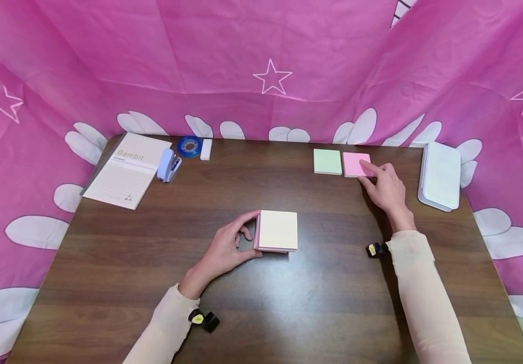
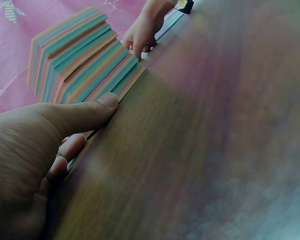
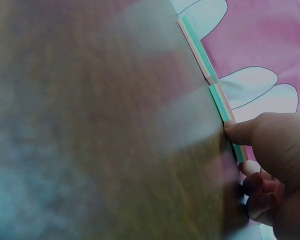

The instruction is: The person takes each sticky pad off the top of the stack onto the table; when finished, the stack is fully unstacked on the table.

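Note:
A tall stack of sticky note pads point(image 1: 278, 230), pale yellow on top, stands mid-table. My left hand point(image 1: 223, 253) holds its left side, thumb at the near corner and index finger at the far one. In the left wrist view the layered, many-coloured edges of the stack point(image 2: 90, 57) rise unevenly above the thumb. At the back right, my right hand point(image 1: 386, 189) pinches the right end of a pink-topped sticky note pad point(image 1: 351, 163). Just left of it lies a green-topped sticky note pad point(image 1: 327, 162). The right wrist view shows the thumb point(image 3: 240, 131) against the pink pad's side.
At the back left lie a notebook point(image 1: 129, 167), a light blue stapler point(image 1: 167, 166), a blue tape roll point(image 1: 189, 146) and a white eraser point(image 1: 206, 149). A white case point(image 1: 441, 176) lies at the right. Pink curtain point(image 1: 207, 60) borders the table's back and sides.

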The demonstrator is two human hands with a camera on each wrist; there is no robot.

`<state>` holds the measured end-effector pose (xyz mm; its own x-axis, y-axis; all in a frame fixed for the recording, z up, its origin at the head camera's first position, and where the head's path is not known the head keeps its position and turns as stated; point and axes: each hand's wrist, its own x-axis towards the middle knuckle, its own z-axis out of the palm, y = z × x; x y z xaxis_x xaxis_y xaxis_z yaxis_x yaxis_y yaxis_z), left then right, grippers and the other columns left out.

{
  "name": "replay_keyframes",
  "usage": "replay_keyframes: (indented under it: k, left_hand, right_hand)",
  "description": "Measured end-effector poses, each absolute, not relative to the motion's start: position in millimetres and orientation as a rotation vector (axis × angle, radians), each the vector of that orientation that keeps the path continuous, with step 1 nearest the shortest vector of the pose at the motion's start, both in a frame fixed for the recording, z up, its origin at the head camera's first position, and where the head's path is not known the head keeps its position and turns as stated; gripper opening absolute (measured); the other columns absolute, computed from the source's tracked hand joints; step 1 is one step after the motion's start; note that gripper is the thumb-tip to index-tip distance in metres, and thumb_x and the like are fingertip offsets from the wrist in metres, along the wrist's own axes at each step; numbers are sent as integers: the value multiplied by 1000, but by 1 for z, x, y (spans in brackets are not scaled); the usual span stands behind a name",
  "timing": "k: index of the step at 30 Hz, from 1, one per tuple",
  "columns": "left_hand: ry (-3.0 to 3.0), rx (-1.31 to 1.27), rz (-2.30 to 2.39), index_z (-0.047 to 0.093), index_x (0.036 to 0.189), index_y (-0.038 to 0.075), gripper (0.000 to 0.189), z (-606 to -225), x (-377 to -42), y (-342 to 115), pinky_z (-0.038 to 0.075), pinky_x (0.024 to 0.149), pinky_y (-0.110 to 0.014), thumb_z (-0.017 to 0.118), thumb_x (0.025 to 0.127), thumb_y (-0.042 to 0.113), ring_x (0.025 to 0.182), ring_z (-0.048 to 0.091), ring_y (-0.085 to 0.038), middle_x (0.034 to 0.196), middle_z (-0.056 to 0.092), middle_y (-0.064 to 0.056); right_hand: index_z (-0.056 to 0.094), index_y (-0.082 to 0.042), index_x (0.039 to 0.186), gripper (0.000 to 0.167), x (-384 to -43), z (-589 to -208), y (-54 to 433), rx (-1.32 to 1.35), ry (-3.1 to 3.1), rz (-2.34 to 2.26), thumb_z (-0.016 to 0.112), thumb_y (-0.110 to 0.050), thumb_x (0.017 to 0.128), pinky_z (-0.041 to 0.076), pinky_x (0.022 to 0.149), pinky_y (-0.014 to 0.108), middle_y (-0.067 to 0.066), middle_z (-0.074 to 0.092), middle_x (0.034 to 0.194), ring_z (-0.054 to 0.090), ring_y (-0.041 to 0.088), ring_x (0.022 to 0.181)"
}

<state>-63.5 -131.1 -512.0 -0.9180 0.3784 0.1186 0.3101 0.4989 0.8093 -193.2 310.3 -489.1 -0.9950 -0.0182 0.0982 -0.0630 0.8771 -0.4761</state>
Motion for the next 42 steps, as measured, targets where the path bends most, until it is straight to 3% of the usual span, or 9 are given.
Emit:
replay_keyframes:
  k: [15, 20, 29, 34, 42]
  left_hand:
    - [2675, 630, 1398, 51, 164, 23, 102, -513, -63, -132, 43, 63, -26, 104, 77, 10, 70, 50, -10, 100, 69, 1]
    - [2672, 642, 1408, 52, 164, 23, 102, -514, -64, -131, 43, 63, -26, 104, 78, 10, 71, 51, -11, 101, 69, 0]
    - [2676, 641, 1407, 52, 163, 22, 101, -514, -63, -131, 43, 63, -26, 104, 78, 10, 71, 51, -11, 100, 69, 1]
    - [2670, 633, 1409, 51, 164, 22, 101, -514, -62, -131, 43, 63, -26, 104, 78, 10, 72, 51, -11, 103, 69, 0]
    - [2675, 638, 1413, 52, 164, 23, 101, -514, -63, -131, 43, 63, -26, 104, 78, 10, 72, 51, -11, 102, 69, 1]
  right_hand:
    - [57, -18, 163, 55, -197, -492, 307, 28, -2956, 753, 69, -28, 111, 48, 84, 69, 31, 53, 127, 60, 52, 100]
    - [49, -16, 168, 65, -187, -493, 304, -6, -2920, 818, 73, -28, 108, 47, 86, 69, 32, 50, 128, 58, 51, 100]
    - [38, -10, 172, 78, -169, -493, 298, 0, -2850, 950, 76, -26, 106, 43, 85, 58, 30, 50, 125, 51, 44, 109]
    - [47, -4, 166, 73, -165, -493, 296, 20, -2781, 1015, 78, -23, 103, 38, 84, 47, 22, 55, 111, 51, 38, 103]
    - [66, -3, 150, 50, -152, -470, 273, 159, -2634, 1037, 78, -10, 102, 40, 78, 37, 19, 62, 95, 59, 32, 82]
